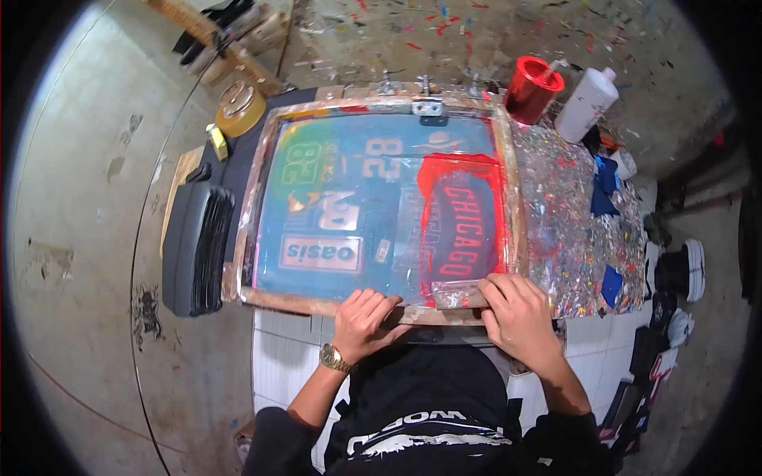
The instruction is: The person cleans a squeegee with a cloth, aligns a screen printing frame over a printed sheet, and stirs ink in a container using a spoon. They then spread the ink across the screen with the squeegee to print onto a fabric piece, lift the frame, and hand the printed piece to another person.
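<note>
A wooden-framed printing screen [252, 194] lies flat on the worktable, its blue mesh carrying several stencils, some reading "oasis" and "CHICAGO". Wet red ink [494, 230] rings the "CHICAGO" stencil at the right. My left hand [367, 321], with a gold watch on the wrist, has its fingers wrapped over the screen's near edge. At the near right corner my right hand [520, 316] grips a squeegee [459, 296], which rests on the mesh at the near end of the red ink. Part of its handle is hidden under my fingers.
Beyond the right corner stand a red ink pot [530, 94] and a white bottle [586, 107]. Blue scraps [605, 186] lie on the speckled tabletop [556, 238]. At the left are a stack of dark fabric [194, 250] and a tape roll [240, 111]. Metal hinge clamps [427, 107] hold the far edge.
</note>
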A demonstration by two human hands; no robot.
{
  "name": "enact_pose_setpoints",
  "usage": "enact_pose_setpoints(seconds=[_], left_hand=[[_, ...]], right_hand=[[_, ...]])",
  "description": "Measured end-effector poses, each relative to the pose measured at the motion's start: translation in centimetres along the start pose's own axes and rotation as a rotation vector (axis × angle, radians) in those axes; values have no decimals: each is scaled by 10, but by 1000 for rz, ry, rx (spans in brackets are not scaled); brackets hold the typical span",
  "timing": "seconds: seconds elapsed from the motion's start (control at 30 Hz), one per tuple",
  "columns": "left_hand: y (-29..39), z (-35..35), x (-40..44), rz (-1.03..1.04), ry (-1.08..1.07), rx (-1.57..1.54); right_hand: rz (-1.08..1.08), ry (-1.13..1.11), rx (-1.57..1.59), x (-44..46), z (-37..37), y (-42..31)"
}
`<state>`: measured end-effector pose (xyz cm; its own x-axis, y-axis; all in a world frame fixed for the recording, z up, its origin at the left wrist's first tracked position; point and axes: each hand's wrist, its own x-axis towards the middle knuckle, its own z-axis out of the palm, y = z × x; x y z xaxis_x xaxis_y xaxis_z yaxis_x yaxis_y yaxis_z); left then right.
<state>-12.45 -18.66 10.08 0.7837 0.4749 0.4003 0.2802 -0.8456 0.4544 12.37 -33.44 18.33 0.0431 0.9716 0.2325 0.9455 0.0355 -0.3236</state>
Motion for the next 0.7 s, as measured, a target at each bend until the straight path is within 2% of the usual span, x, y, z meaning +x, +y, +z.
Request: enact_pose_setpoints(seconds=[0.27, 0.43, 0.5, 0.57, 0.63, 0.7], left_hand=[[13, -21, 14, 92, 57, 12], [31, -64, 50, 176, 118, 47], [44, -93, 76, 145, 163, 59], [68, -128, 107, 33, 120, 115], [99, -173, 134, 243, 253, 457], [85, -239, 98, 390, 893, 153]], right_hand=[[71, 21, -147, -19, 6, -28], [55, 114, -216, 4, -37, -43], [-35, 230, -413, 21, -50, -33], [-60, 213, -371, 49, -90, -30], [-155, 300, -338, 80, -123, -17], [-199, 401, -340, 111, -147, -4]])
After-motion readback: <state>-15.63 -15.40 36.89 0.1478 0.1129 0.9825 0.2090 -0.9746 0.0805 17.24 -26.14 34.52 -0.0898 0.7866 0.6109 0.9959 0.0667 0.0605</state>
